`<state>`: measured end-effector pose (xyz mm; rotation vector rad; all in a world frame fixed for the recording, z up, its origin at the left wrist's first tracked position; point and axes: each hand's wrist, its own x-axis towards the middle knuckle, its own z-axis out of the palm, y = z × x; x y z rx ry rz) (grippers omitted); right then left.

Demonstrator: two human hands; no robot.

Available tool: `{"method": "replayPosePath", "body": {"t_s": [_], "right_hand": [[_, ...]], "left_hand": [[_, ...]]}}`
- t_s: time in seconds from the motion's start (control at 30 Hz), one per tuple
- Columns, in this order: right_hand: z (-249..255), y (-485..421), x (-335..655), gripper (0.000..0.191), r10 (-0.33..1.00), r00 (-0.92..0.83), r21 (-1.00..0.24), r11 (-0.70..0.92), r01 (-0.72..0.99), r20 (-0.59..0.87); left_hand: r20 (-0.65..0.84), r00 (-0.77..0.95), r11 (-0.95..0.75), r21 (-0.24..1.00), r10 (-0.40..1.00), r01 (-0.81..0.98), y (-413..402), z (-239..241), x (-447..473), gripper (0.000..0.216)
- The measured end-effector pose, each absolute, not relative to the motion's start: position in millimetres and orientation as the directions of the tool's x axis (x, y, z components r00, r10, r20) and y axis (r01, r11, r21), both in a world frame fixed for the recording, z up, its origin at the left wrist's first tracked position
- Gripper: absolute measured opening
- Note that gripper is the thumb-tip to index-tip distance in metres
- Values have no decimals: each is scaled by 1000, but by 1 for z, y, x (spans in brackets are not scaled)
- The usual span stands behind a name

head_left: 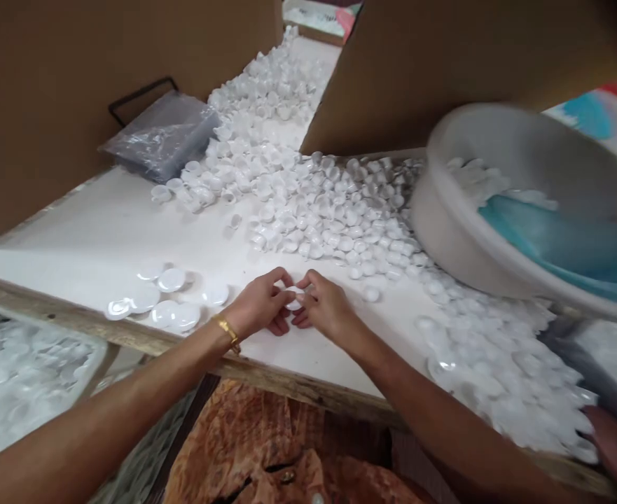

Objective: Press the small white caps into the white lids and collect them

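Between both hands, just above the white tabletop [87, 231], is a small round white plastic cap [294, 299]. My left hand [266, 301] has its thumb and fingers closed on the cap's left side. From the other side my right hand [321, 304] pinches the same cap with thumb and forefinger. Several flat white discs [171, 280] lie to the left of my left hand. A broad heap of small white cup-shaped pieces [308, 210] spreads beyond my hands. Larger white round pieces [476, 371] are piled beside my right forearm, blurred.
A big whitish tub [445, 231] with white pieces and something teal inside stands at the right. Brown cardboard panels [392, 84] rise behind. A clear plastic packet [164, 133] lies at the back left. Below the table's wooden edge, a basket [29, 378] holds white pieces.
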<state>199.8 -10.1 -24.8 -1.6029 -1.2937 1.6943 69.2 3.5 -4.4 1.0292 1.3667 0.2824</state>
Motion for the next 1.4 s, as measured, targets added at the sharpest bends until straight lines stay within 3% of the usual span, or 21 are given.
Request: {"method": "replayPosePath", "body": {"t_s": [0.1, 0.17, 0.2, 0.27, 0.33, 0.43, 0.53, 0.7, 0.87, 0.97, 1.03, 1.13, 1.2, 1.27, 1.4], "right_hand": [[-16, -24, 212, 29, 900, -233, -902, -285, 325, -368], [-6, -34, 238, 39, 936, -220, -899, -171, 403, -276], [0, -38, 257, 38, 954, -177, -876, -138, 463, -244], [10, -46, 302, 27, 987, 22, -736, -132, 664, -158], [13, -54, 346, 23, 984, 175, -479, -164, 863, -23], [5, -65, 387, 32, 980, 199, -212, -195, 958, -5], [-8, -78, 395, 40, 961, 274, -55, -276, 960, -31], [-21, -86, 395, 24, 968, 229, 38, -226, 973, -104], [-5, -86, 392, 15, 960, 212, -97, -232, 968, -183], [10, -83, 370, 17, 940, 223, -435, -318, 842, -257], [16, -78, 341, 22, 943, 130, -715, -318, 623, -306], [11, -67, 285, 20, 983, -66, -901, -129, 414, -171], [-1, -58, 252, 12, 984, -171, -852, 129, 508, 47], [-17, -52, 230, 10, 917, -303, -680, 397, 616, 260], [-40, -49, 221, 17, 757, -504, -345, 644, 682, 416]], "left_hand": [[-603, 156, 451, 721, 783, 527, -5, 1, 59, 26], [-496, 70, 283, 599, 865, 749, -8, 8, 42, 30], [-427, 57, 172, 481, 903, 860, -10, 12, 32, 32], [-262, 47, 12, 218, 964, 976, -12, 19, 17, 38], [-108, 70, -60, 91, 992, 994, -17, 24, 14, 41], [25, 179, -180, 234, 984, 955, -25, 18, 39, 37], [4, 382, -343, 446, 924, 826, -29, 1, 82, 30], [-54, 566, -481, 466, 823, 743, -25, -15, 124, 26], [-116, 465, -377, 431, 878, 820, -19, -12, 99, 22], [-162, 369, -263, 453, 915, 852, -22, -10, 75, 26], [-187, 335, -203, 504, 924, 840, -25, -8, 65, 30], [-188, 260, -85, 632, 947, 770, -30, -6, 58, 30], [-228, 193, 39, 734, 954, 678, -33, -6, 58, 29], [-310, 156, 186, 827, 938, 531, -36, -8, 59, 30], [-425, 144, 384, 891, 894, 242, -38, -12, 61, 28]]}}
